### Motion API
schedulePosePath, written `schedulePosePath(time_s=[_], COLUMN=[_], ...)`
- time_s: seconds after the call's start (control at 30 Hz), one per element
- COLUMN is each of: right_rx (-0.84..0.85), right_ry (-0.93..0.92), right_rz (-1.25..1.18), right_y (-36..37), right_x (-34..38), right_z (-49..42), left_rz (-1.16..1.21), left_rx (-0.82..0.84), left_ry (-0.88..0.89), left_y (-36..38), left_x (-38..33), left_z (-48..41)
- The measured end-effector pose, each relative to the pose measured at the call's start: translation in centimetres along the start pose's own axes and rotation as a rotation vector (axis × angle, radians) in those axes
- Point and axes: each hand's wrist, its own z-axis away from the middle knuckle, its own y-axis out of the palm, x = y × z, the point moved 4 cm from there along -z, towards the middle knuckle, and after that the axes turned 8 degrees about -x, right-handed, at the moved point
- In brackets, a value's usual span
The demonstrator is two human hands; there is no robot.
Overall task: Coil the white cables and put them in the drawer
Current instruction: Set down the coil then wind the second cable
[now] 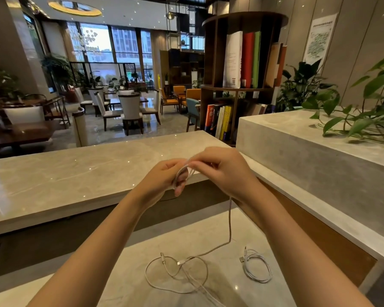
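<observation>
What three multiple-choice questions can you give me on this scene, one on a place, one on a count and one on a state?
1. Where does the coiled cable lie?
A. On the lower desk, right of the loose cable
B. In an open drawer
C. On the floor
2. How many finished coils lie on the desk?
A. None
B. One
C. Three
3. What state is the held cable in?
A. Fully coiled
B. Partly coiled, its tail hanging to the desk
C. Untouched
Answers: 1 A, the coil sits on the desk's right side; 2 B, only one tidy bundle shows there; 3 B, the left hand and right hand grip loops while one strand drops down.
</observation>
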Motion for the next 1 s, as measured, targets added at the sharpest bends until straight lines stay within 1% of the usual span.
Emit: schedulePosePath(time_s=[0.07,0.13,0.23,0.33,0.4,0.57,0.6,0.67,0.73,0.77,0.8,0.83,0.87,0.93,1.0], right_rx=[-0.071,-0.099,-0.110,-0.079,-0.035,0.056,0.098,0.182,0.208,0.202,0.193,0.176,0.152,0.079,0.024], right_ry=[0.028,0.081,0.185,0.276,0.348,0.550,0.581,0.615,0.579,0.530,0.491,0.473,0.512,0.687,0.866], right_rz=[-0.011,-0.045,-0.112,-0.193,-0.265,-0.450,-0.417,-0.248,-0.010,0.115,0.205,0.235,0.163,-0.174,-0.500], right_y=[-0.7,-0.9,-0.6,0.2,0.9,3.3,4.1,5.5,6.0,5.9,5.6,5.2,4.8,4.1,3.5], right_x=[-0.7,-1.3,-2.4,-3.9,-5.0,-7.8,-8.3,-9.1,-9.3,-9.0,-8.3,-7.4,-6.7,-5.2,-4.1], right_z=[-0.8,-1.4,-1.6,-0.9,0.2,4.7,5.6,6.8,6.3,5.6,4.7,3.8,3.1,2.2,1.8], left_rz=[0.142,0.340,0.739,1.053,1.153,1.233,1.237,1.237,1.242,1.253,1.265,1.274,1.284,1.321,1.343], left_rx=[0.109,0.204,0.353,0.473,0.486,0.397,0.371,0.326,0.305,0.312,0.319,0.322,0.322,0.321,0.280], left_ry=[-0.057,-0.110,-0.223,-0.265,-0.264,-0.261,-0.264,-0.276,-0.294,-0.298,-0.298,-0.294,-0.283,-0.255,-0.239], left_y=[0.2,0.3,0.7,1.1,1.0,0.1,0.0,-0.1,0.2,0.4,0.7,0.9,1.2,1.6,1.9], left_x=[0.2,0.3,0.5,0.0,-0.6,-1.5,-1.5,-1.3,-0.9,-0.6,-0.3,-0.1,0.1,0.5,0.9], left_z=[0.4,0.6,1.0,1.3,1.4,1.5,1.5,1.5,1.5,1.6,1.6,1.7,1.7,1.6,1.5])
